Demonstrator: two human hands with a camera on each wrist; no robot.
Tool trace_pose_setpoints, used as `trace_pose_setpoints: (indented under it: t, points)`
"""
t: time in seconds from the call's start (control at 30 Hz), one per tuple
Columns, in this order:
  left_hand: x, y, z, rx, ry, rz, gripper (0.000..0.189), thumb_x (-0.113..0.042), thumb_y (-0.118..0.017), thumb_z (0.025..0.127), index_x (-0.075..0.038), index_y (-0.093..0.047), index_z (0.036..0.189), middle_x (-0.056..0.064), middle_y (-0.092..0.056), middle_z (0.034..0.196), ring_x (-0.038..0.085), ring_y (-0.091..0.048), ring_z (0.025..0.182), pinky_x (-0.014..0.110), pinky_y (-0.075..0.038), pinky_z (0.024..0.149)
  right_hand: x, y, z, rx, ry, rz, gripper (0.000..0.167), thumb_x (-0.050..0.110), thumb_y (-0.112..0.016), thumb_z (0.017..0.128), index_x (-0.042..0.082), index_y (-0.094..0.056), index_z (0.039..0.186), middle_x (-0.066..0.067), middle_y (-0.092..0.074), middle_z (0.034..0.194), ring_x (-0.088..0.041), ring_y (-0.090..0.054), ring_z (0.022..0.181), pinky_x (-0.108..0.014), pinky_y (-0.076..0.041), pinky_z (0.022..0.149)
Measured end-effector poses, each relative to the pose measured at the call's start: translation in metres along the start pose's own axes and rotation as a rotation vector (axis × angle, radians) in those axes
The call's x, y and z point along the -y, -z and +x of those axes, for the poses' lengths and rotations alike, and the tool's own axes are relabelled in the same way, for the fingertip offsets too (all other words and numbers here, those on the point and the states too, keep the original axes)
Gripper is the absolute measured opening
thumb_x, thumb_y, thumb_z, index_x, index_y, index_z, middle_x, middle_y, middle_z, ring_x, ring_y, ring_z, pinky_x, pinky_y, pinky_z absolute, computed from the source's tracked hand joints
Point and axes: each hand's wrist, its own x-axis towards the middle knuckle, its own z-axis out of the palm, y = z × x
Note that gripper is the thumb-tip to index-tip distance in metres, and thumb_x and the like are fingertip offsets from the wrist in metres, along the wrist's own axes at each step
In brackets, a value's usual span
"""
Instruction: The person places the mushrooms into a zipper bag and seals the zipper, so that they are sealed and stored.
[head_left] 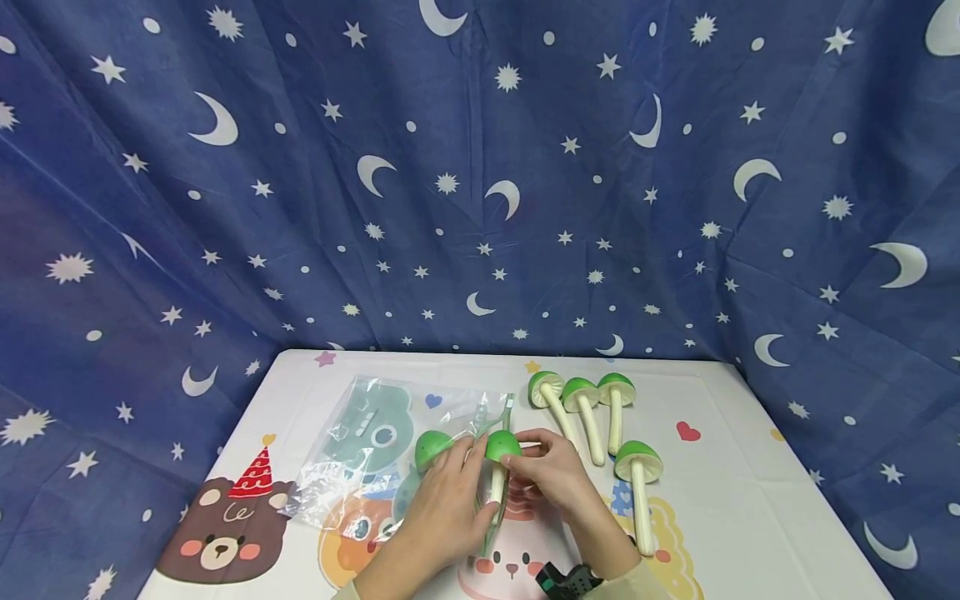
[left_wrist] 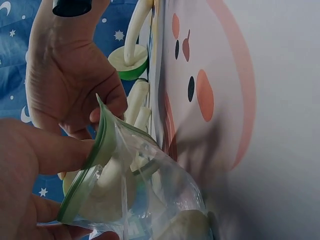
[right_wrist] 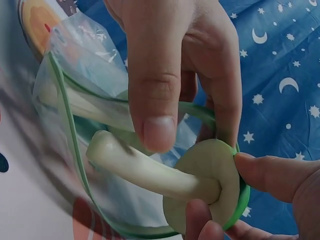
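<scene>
A toy mushroom (right_wrist: 150, 175) with a green cap and pale stem is pinched at its cap by my right hand (head_left: 555, 475), at the mouth of a clear zip bag (right_wrist: 72, 125). My left hand (head_left: 450, 492) grips the bag's green-edged opening; in the left wrist view its fingers (left_wrist: 60, 150) hold that green strip (left_wrist: 85, 185). The opening gapes around the pinched mushroom's stem in the right wrist view. Inside the bag lies another mushroom (head_left: 431, 448), its stem (right_wrist: 100, 111) showing through the plastic.
Several more green-capped mushrooms lie right of my hands: a group (head_left: 581, 396) toward the back and one (head_left: 639, 500) nearer. The bag's body spreads leftward over the white table cover (head_left: 757, 508), which has cartoon prints. A blue star-and-moon curtain (head_left: 480, 167) hangs behind.
</scene>
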Motion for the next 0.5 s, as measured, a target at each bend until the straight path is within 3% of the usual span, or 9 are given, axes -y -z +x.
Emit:
trace_pose_setpoints:
  t: [0.5]
  points:
    - [-0.001,0.002,0.001,0.019,0.024,-0.004,0.092,-0.039,-0.087,0.085,-0.004,-0.046,0.161,0.016,-0.056,0.152,0.036,-0.06,0.136,0.054,-0.052,0.117,-0.005,-0.014,0.006,-0.007,0.021,0.013,0.054,0.013,-0.086,0.087,-0.004,-0.064,0.133,-0.014,-0.074,0.098,-0.02,-0.076,0.065,-0.037,-0.063,0.055]
